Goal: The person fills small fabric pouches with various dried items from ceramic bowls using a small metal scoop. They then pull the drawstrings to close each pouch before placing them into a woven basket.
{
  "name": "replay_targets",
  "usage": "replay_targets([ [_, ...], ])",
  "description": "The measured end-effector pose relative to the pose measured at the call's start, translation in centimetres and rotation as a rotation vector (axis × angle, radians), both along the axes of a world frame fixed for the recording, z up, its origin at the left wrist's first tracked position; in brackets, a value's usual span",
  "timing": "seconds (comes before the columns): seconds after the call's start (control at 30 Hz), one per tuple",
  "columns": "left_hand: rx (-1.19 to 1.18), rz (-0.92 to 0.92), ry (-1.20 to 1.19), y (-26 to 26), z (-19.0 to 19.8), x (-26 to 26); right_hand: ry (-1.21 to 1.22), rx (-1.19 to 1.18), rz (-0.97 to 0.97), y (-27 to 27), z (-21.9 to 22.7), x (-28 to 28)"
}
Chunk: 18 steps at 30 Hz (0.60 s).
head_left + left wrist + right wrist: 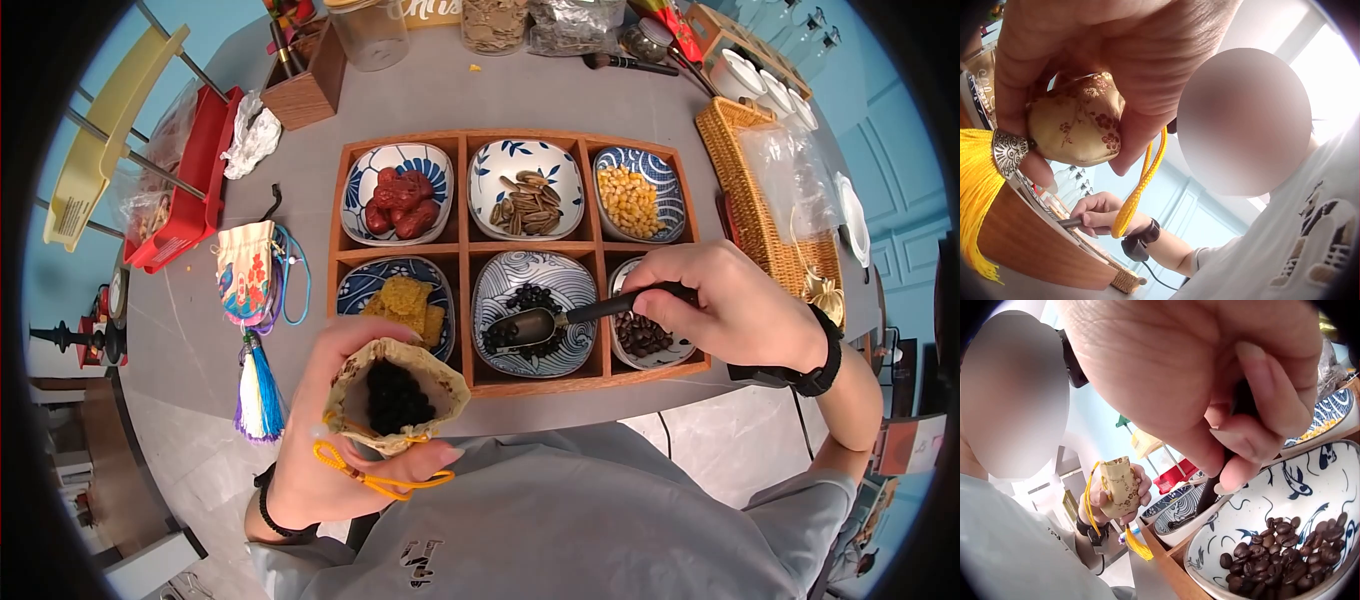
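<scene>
A cream floral pouch [397,395] with dark beans inside is gripped by my left hand [345,420], its mouth open upward; a yellow cord and tassel [979,200] hang from it. My right hand [725,305] pinches the dark handle of a metal scoop [527,327]. The scoop's head lies among black beans [535,298] in the wave-patterned bowl [490,275], front middle of the wooden tray. Under the right hand is a bowl of brown beans [1279,556], partly hidden in the head view.
The wooden divided tray [525,385] also holds bowls of red dates [402,200], seeds [527,203], corn kernels [630,202] and yellow chunks [408,305]. An embroidered pouch [247,270] lies left, a wicker basket [740,190] right, jars behind.
</scene>
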<state>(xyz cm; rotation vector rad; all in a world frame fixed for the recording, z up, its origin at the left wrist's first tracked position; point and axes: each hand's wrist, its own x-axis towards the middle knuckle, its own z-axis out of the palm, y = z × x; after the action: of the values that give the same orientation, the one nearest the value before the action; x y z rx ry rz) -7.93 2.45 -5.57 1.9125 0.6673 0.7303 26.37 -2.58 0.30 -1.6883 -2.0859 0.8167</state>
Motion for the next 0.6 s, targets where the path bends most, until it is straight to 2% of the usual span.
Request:
replay_targets([
  [0.1,-0.015,0.006,-0.013,0.0,0.0,0.3,0.043,0.010,-0.025,-0.1,0.0,0.3],
  [0.2,-0.019,0.005,-0.016,0.2,0.1,0.6,0.017,-0.119,-0.105,-0.3,1.8,0.5],
  [0.3,-0.007,0.008,0.012,0.6,0.3,0.9,0.079,-0.145,-0.224,-0.6,3.0,1.2],
  [0.43,-0.028,-0.010,0.021,0.8,0.8,1.5,0.051,0.022,-0.223,-1.5,4.9,1.5],
  [0.53,-0.006,-0.029,0.018,1.0,1.2,1.6,0.070,0.082,-0.171,-2.0,7.0,0.7],
  [0.6,-0.053,-0.034,0.003,0.9,1.4,1.8,-0.023,0.164,-0.088,-2.3,8.1,-0.2],
])
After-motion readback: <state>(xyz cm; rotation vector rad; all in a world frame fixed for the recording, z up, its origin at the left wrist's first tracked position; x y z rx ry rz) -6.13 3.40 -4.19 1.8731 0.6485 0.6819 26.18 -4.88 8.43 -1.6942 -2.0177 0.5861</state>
